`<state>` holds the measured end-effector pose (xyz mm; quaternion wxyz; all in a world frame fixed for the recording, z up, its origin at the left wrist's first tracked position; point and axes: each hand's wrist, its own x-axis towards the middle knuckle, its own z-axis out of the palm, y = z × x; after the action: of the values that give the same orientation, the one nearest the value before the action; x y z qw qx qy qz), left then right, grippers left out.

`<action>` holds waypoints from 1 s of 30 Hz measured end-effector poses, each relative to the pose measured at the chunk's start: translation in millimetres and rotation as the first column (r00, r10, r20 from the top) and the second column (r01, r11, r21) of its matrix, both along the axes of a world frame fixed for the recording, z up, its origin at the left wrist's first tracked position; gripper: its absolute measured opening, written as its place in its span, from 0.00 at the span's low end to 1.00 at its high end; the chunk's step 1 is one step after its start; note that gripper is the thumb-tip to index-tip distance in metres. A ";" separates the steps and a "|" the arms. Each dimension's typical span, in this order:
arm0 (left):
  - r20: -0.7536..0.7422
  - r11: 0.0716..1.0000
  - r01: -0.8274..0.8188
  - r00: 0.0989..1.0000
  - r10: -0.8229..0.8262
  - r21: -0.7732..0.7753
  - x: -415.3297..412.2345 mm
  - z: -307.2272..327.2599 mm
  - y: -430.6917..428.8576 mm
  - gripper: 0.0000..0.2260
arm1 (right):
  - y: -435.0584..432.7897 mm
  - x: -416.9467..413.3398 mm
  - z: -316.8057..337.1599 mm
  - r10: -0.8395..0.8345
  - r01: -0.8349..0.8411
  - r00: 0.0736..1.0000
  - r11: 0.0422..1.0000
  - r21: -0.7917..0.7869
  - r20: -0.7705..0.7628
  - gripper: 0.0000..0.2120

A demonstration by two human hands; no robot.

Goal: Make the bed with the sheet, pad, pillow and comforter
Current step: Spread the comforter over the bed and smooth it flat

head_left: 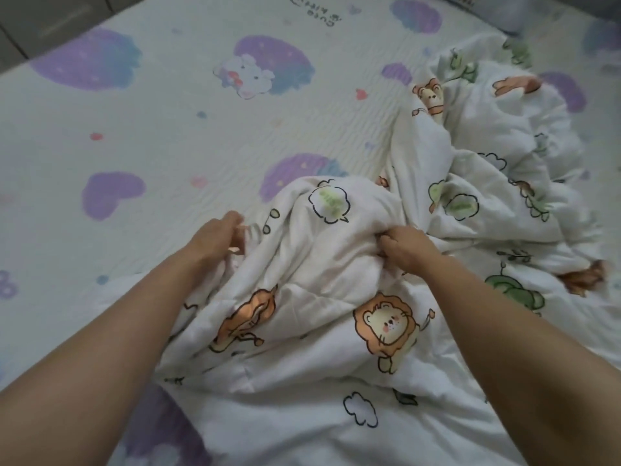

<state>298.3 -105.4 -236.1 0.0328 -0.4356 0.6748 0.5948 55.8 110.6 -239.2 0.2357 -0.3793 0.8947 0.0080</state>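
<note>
Left forearm [117, 331], right forearm [504, 331] nearest, bare, reaching forward over near edge of bed. Pad [151, 129], purple-heart print, flat across bed. Comforter [319, 331], lion print, heaped from near edge toward far right corner. Pillow [524, 11] at far right corner, blurred. Right hand [408, 250] grips comforter fold, fingers curled. Left hand [215, 237] at comforter's left edge; grip unclear.

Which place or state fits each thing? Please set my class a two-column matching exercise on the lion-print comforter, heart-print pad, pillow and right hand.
Column 1
1. lion-print comforter
2. heart-print pad
3. pillow
4. right hand

Column 2
A. spread out flat
B. grips a fabric fold
C. bunched in a heap
D. at the far right corner

Pairs: 1-C, 2-A, 3-D, 4-B
</note>
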 end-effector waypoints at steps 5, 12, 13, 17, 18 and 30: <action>0.078 1.000 0.027 0.997 -0.026 -0.002 -8.1 -2.3 11.0 0.14 | -19.7 -6.2 -0.1 -0.233 0.220 0.970 0.962 -0.162 -0.063 0.24; 0.000 0.831 0.525 0.846 -0.534 -0.184 -25.0 13.2 51.9 0.07 | -63.9 -19.9 14.0 -0.614 0.620 0.782 0.749 -0.234 0.106 0.40; -0.025 0.825 0.522 0.842 -0.540 -0.218 -25.0 12.7 54.4 0.08 | -66.3 -21.0 13.5 -0.609 0.622 0.783 0.762 -0.181 0.127 0.43; -0.093 0.832 0.517 0.835 -0.542 -0.201 -21.8 7.7 53.5 0.10 | -64.2 -26.5 2.4 -0.479 0.479 0.877 0.878 0.002 0.034 0.21; -0.093 0.837 0.513 0.839 -0.536 -0.190 -20.5 6.9 52.9 0.11 | -63.3 -27.6 0.4 -0.472 0.472 0.881 0.881 -0.015 0.025 0.13; -0.184 0.727 -0.132 0.983 0.008 -0.674 20.1 37.1 -19.8 0.07 | -139.9 -27.0 75.8 -0.451 0.621 0.775 0.409 -0.669 0.443 0.27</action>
<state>318.4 -125.3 -199.0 -0.2095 -0.3905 0.8294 0.3402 28.8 -29.3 -163.4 0.1196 -0.1328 0.8487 -0.4978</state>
